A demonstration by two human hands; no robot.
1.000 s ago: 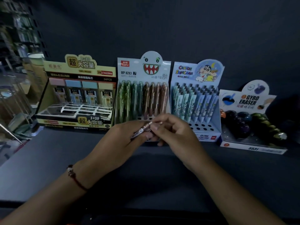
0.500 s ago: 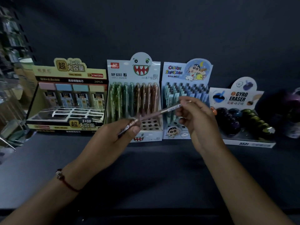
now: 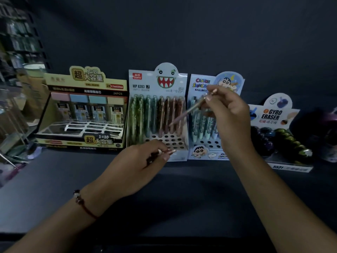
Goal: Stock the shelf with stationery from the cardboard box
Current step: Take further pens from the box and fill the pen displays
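R hand (image 3: 231,114) pinches pink pencil (image 3: 189,111) by its cap, tip angled down-left of the fingers toward monster display (image 3: 158,114), prob. aiming for a slot; L hand (image 3: 145,161) grips spare pencils (image 3: 164,153).

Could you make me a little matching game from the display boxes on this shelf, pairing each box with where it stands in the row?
Things:
1. monster-face pencil box
2. Gyro Eraser box
3. yellow lead-refill box
4. Crayon Shinchan box

Places:
A. far left
B. far right
C. second from left
D. second from right, partly behind the right hand

Pairs: 1-C, 2-B, 3-A, 4-D
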